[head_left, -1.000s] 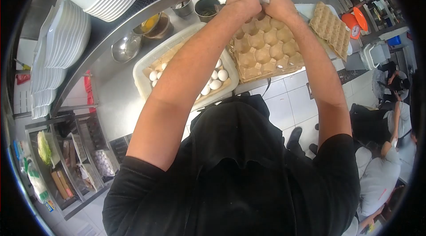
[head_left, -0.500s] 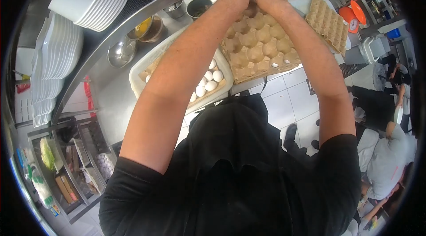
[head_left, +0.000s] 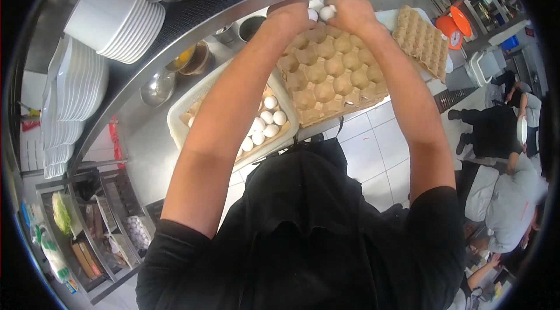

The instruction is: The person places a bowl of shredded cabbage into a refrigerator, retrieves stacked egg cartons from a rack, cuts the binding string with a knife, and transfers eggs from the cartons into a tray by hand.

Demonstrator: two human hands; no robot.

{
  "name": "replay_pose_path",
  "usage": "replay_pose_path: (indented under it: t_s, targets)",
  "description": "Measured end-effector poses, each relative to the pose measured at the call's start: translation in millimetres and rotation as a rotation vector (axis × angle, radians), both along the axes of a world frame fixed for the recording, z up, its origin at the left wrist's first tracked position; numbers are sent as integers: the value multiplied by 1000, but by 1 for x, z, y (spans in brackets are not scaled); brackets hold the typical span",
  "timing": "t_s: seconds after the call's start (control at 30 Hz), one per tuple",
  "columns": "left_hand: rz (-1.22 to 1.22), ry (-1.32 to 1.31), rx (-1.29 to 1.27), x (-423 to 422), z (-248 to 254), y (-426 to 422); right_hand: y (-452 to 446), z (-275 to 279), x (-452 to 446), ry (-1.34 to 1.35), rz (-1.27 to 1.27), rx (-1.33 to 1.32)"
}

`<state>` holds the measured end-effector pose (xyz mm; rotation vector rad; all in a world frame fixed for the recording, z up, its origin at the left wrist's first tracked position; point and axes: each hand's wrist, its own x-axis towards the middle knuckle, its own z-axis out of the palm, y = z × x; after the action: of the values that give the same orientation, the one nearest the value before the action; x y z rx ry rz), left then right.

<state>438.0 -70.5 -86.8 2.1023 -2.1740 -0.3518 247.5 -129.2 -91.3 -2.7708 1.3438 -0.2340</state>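
Both my hands reach to the far end of a brown cardboard egg tray (head_left: 333,66), whose visible cups are mostly bare. My left hand (head_left: 287,13) is curled by its far left corner, a white egg (head_left: 312,15) showing at the fingers. Opposite it, my right hand (head_left: 353,13) has its fingers closed on another egg (head_left: 328,13). A further white shape, apparently an egg, lies between the hands, and the shelf edge partly hides the fingertips. Left of the tray, a pale plastic basket (head_left: 177,129) holds several white eggs (head_left: 266,117), partly behind my left forearm.
A second egg tray (head_left: 421,41) lies to the right, near an orange scale (head_left: 450,31). Metal bowls (head_left: 157,88) stand left of the basket. Overhead, a shelf edge (head_left: 233,11) curves past my hands, with stacked white bowls (head_left: 114,21) on it. Co-workers (head_left: 507,199) are at far right.
My hands have moved slightly apart, and white eggs now show between them. The view has shifted, revealing more of the shelf and the metal bowl of food on it.
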Motion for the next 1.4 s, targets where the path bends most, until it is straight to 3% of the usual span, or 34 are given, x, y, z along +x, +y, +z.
replay_pose_path:
  t_s: [0.07,0.17,0.23,0.33,0.37,0.43,0.5,0.6,0.63,0.73,0.87,1.17,1.4]
  targets:
    - [45,133,-22,7,9,25,11,0,-10,-175,-43,8]
    - [198,552,34,25,27,90,32,11,-22,-423,21,82]
    - [124,680,-156,57,-2,129,69,22,-15,-658,87,292]
    - [491,826,-21,90,12,210,145,39,17,-763,13,713]
    - [599,836,-13,107,1,234,165,29,28,-820,143,641]
    - [754,815,-40,140,-16,279,206,15,59,-840,243,788]
    - [864,761,-95,163,-41,320,234,8,92,-712,336,738]
    - [959,697,-135,178,-77,370,248,-53,146,-556,318,761]
    - [939,712,-151,180,-90,381,250,-71,163,-470,289,744]
    - [880,420,-260,181,-136,395,253,-104,215,-275,258,671]
    - [915,385,-246,183,-149,376,250,-142,276,-122,263,593]
    - [949,448,-169,213,-164,337,250,-173,304,-165,110,604]
    - [911,270,-167,216,-178,334,255,-168,292,-237,181,567]
